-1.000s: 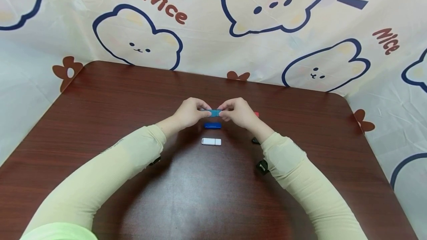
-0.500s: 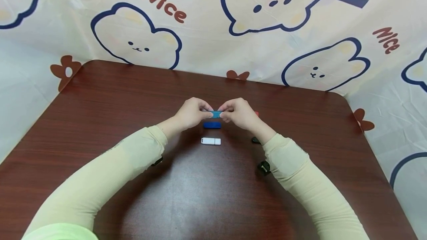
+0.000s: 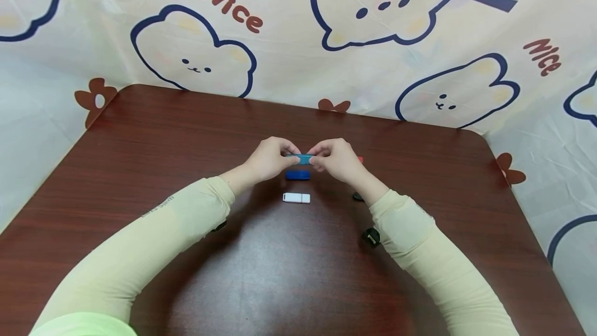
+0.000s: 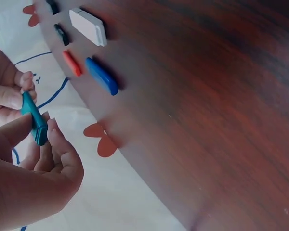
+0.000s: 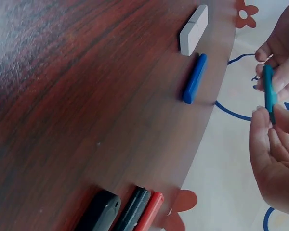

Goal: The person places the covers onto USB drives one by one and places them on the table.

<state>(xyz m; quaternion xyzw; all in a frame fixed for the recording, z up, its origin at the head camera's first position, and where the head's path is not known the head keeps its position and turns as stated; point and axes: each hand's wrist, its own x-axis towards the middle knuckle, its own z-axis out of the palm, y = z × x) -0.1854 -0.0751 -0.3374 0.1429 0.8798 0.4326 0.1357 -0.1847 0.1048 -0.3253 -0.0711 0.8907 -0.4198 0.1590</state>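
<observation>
Both hands meet near the far middle of the table, holding a small flat teal USB stick (image 3: 304, 159) between them. My left hand (image 3: 269, 159) pinches one end with thumb and fingers, and the other end is pinched by my right hand (image 3: 339, 161). In the left wrist view the teal USB stick (image 4: 38, 126) points one end outward past the fingertips. It appears edge-on as a narrow teal strip (image 5: 268, 89) in the right wrist view. Just nearer than the hands lies a blue USB stick (image 3: 297, 175), with a white USB stick (image 3: 296, 198) closer still.
Beyond the right hand lie a thin red stick (image 5: 150, 211), a slim black stick (image 5: 133, 208) and a thicker black one (image 5: 100, 211), side by side. A printed cloth (image 3: 284, 66) hangs along the far table edge. Brown wooden tabletop (image 3: 261, 274) stretches toward the body.
Both hands have shifted very slightly to the right with the teal USB stick between them. The things lying on the table have stayed in place.
</observation>
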